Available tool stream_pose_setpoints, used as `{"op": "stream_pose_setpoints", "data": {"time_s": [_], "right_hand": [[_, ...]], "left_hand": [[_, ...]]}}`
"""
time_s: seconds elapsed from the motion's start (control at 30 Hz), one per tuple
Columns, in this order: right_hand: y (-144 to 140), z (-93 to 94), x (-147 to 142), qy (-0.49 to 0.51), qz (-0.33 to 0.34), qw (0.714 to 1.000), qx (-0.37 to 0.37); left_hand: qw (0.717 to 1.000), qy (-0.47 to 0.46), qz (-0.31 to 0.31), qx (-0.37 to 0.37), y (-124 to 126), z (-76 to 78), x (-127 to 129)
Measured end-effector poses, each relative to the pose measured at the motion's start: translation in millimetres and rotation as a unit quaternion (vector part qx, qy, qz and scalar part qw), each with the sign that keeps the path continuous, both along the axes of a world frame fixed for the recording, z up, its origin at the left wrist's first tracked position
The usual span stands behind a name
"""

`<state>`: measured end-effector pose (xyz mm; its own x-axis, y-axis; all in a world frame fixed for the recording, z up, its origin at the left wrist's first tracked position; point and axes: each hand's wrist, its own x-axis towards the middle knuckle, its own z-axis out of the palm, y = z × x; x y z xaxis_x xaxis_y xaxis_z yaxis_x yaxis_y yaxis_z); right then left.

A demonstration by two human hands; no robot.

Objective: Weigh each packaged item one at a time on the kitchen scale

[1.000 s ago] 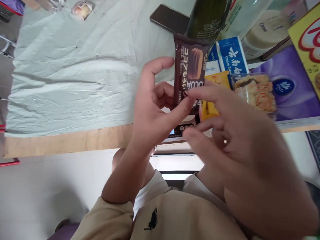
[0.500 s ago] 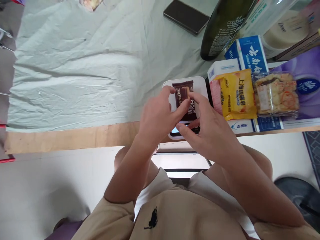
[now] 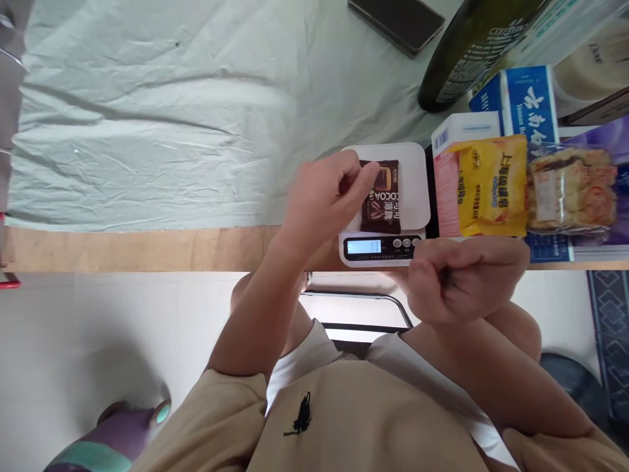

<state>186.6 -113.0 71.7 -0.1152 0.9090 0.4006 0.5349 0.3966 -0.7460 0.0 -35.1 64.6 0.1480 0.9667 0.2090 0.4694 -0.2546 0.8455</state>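
Two hands hover by the scale (image 3: 417, 190): the left hand (image 3: 327, 196), fingers curled, covers the brown cocoa packet's (image 3: 382, 198) near edge, so its grip is unclear. The right hand (image 3: 459, 278) is fisted, empty; the packet lies on the scale.

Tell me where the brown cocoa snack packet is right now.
The cocoa packet lies flat on the white scale, right of centre, the left hand beside it, left of the yellow packet.

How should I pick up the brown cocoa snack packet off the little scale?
Probably best to pinch the cocoa packet across its long side edges, coming straight down from above. It lies flat on the white scale, so nothing sticks up to grab. The left hand sits at its left edge and yellow packet crowds the right, leaving the top clearest.
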Motion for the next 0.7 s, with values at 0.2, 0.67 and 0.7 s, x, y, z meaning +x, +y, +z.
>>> {"op": "stream_pose_setpoints", "data": {"time_s": [0.2,0.67,0.7], "right_hand": [[5,-19.4,-12,0.081,-0.047,0.988,0.119],[-3,-45.6,-4,0.174,0.011,0.985,0.015],[-3,-45.3,-5,0.18,0.011,0.984,0.014]], "left_hand": [[0.998,-0.061,-0.029,-0.015,2,-7.2,2],[0.995,0.025,-0.088,0.04,1,-0.9,3],[0.994,0.044,-0.082,0.054,1,0.4,3]]}}
